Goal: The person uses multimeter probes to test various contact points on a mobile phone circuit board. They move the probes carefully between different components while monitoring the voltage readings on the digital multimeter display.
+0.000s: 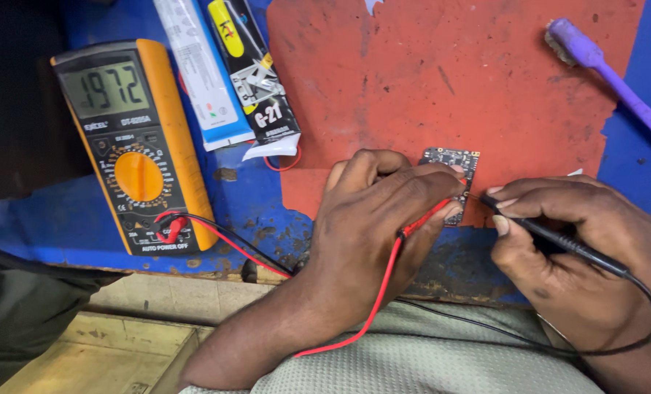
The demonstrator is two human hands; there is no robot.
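A small black circuit board (453,158) lies on a worn red mat (442,80). My left hand (380,219) pinches a red test probe (421,220) whose tip rests on the board. My right hand (566,248) grips a black test probe (559,241) and points it at the board's right edge. Red and black leads run from the probes to a yellow-cased digital multimeter (136,146) at the left, its screen lit with digits.
Two glue tubes, one white and blue (203,73), one black and yellow (256,76), lie beside the meter. A purple toothbrush (610,73) rests at the upper right. The bench top is blue (63,219), with a wooden edge (143,299) below.
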